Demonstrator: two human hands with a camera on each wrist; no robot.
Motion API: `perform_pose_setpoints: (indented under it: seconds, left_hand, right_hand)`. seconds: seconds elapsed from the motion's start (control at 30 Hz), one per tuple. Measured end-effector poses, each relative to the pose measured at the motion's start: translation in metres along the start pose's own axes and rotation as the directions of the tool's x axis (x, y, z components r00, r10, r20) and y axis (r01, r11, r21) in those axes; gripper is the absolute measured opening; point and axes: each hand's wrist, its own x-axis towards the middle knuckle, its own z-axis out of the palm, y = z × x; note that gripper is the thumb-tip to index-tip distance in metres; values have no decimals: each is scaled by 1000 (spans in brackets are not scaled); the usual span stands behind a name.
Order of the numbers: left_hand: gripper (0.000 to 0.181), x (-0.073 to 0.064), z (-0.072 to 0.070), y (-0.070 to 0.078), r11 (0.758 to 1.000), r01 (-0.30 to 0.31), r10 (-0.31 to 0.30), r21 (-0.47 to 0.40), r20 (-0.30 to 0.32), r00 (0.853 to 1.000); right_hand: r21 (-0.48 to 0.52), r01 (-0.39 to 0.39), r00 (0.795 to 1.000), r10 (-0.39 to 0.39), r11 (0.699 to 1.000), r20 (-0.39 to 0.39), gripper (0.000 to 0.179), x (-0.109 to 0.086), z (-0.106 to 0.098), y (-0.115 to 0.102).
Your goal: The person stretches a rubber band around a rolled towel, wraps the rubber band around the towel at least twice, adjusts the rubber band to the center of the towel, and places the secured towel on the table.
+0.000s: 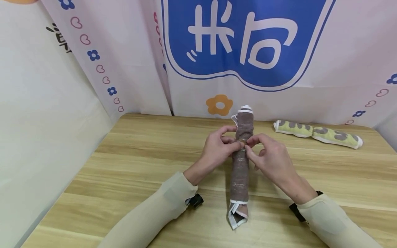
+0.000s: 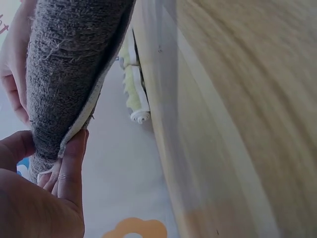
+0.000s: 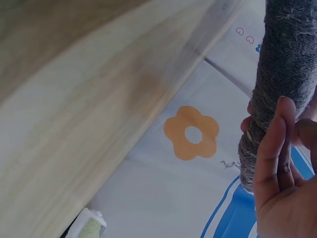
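A brown rolled towel (image 1: 240, 175) with white edging stands lengthwise in front of me, its folded-out corner at the near end. A thin yellowish band (image 1: 243, 141) crosses it a little above its middle. From the left, my left hand (image 1: 215, 148) grips the roll, thumb on top by the band and fingers around the far side. My right hand (image 1: 274, 155) pinches at the roll's right side, thumb and forefinger close to the band. Both wrist views show the fuzzy roll (image 2: 74, 64) between the fingers, with the left fingertips along its white edge.
A yellow and grey rolled towel (image 1: 333, 136), cinched at its middle, lies at the back right of the wooden table (image 1: 133, 165). Behind the table's far edge hangs a white printed curtain (image 1: 130, 44) with a large blue emblem.
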Motion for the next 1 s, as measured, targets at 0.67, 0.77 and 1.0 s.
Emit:
perform_pose_setpoints:
  seconds: [0.67, 0.77, 1.0]
  left_hand:
    - [42, 0, -1, 0, 996, -70, 73, -50, 67, 995]
    - [44, 2, -4, 1, 998, -63, 67, -29, 122, 990]
    - [48, 5, -11, 4, 998, -59, 54, 18, 202, 978]
  right_hand:
    - [187, -172, 984, 160, 967, 81, 15, 3, -8, -6]
    - [203, -203, 978, 187, 958, 97, 14, 2, -9, -7]
    - [207, -268, 960, 242, 941, 142, 10, 2, -10, -7]
